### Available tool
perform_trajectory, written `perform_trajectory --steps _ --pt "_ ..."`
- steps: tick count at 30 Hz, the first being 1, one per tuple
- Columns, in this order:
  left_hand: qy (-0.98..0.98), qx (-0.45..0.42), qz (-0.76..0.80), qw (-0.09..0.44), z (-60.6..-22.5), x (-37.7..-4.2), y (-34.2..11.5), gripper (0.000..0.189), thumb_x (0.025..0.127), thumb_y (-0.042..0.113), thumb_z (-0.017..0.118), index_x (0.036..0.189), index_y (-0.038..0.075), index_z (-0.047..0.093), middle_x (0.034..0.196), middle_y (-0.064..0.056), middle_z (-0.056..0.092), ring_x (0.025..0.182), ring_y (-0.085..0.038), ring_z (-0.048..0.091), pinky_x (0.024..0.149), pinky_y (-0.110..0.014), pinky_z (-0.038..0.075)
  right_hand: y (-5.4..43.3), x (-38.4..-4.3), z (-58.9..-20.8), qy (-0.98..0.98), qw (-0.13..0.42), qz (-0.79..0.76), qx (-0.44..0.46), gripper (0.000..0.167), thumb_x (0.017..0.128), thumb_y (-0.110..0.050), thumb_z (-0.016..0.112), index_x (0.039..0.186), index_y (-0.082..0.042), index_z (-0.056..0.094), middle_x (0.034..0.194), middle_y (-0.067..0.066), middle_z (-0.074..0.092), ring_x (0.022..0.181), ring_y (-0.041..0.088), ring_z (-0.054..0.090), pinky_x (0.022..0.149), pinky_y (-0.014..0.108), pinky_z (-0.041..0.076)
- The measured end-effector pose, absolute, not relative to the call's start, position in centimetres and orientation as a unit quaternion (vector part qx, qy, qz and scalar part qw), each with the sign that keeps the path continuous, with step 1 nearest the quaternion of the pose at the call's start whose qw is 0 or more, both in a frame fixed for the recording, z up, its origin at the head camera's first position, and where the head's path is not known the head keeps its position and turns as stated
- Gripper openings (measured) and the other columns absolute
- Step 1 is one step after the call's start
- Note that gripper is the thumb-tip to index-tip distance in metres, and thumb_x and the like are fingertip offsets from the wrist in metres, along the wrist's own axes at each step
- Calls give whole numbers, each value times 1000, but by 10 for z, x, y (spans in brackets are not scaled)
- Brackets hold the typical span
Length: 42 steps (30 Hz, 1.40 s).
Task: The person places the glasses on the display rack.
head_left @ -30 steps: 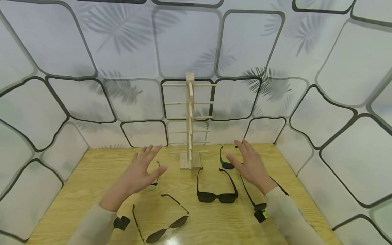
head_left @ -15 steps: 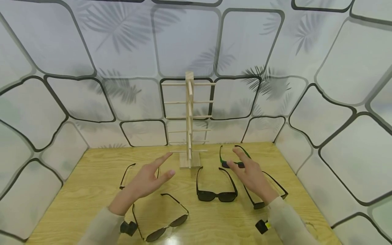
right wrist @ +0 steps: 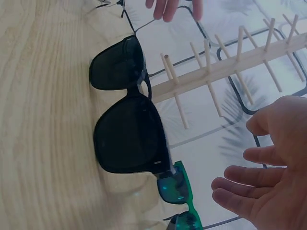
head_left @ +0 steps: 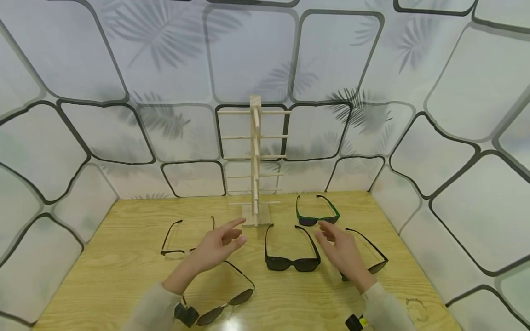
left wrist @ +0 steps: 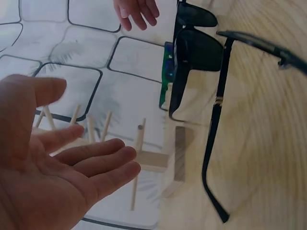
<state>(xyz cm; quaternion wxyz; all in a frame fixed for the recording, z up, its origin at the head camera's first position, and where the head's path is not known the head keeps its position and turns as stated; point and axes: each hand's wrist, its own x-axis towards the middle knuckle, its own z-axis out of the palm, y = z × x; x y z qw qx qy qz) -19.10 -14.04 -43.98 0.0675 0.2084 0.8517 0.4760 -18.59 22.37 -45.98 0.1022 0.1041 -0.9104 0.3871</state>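
Note:
Both hands hover over the wooden tabletop with nothing in them. My left hand (head_left: pixel 215 248), fingers loosely extended, is between the clear-lensed eyeglasses (head_left: pixel 175 254) and the black sunglasses (head_left: pixel 293 265); its forearm overlaps the thin-framed sunglasses (head_left: pixel 225 305) nearer me. My right hand (head_left: pixel 341 250) hangs right of the black sunglasses, just in front of the green-framed sunglasses (head_left: pixel 318 220). It partly covers another dark pair of sunglasses (head_left: pixel 377 267). In the right wrist view the fingers of this hand (right wrist: pixel 268 177) are relaxed and apart from the black sunglasses (right wrist: pixel 132 129).
A wooden display rack (head_left: pixel 255 156) with several rows of pegs stands upright at the back middle, with no glasses on its pegs. Patterned cloth walls (head_left: pixel 182 82) enclose the table (head_left: pixel 112 266) at the back and sides. A dark wrist camera (head_left: pixel 186 315) sits at the left cuff.
My left hand has moved right and slightly nearer me, uncovering the clear eyeglasses. The right hand has drawn back nearer me, uncovering the green-framed sunglasses. All the glasses lie where they were.

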Motion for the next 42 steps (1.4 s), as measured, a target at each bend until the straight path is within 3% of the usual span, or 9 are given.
perform_trajectory --steps 7,21,32,42 --pt "850 161 497 73 -455 -195 -130 47 109 31 61 153 15 57 131 -19 73 119 -35 71 88 -47 61 224 -182 -469 -910 78 403 64 47 109 -34 60 146 -6 62 134 19 71 114 35 72 94 52 60" --pt "844 201 488 99 -477 -194 -101 45 108 26 62 147 5 60 114 -18 77 101 -26 73 79 -38 59 215 -179 -476 -914 23 402 49 40 107 -25 65 140 -4 66 135 21 70 106 29 75 82 42 64" --pt "835 213 494 113 -479 -194 -89 43 107 21 62 147 3 60 113 -19 77 102 -35 73 77 -39 58 212 -179 -480 -920 1 391 44 34 105 -21 67 134 -3 70 129 20 73 94 25 76 76 39 63" --pt "821 220 505 148 -485 -198 -84 43 107 12 60 147 -4 57 110 -18 78 98 -39 74 66 -27 51 208 -176 -481 -922 -7 385 41 36 105 -20 66 135 0 68 130 20 72 96 28 76 79 43 63"
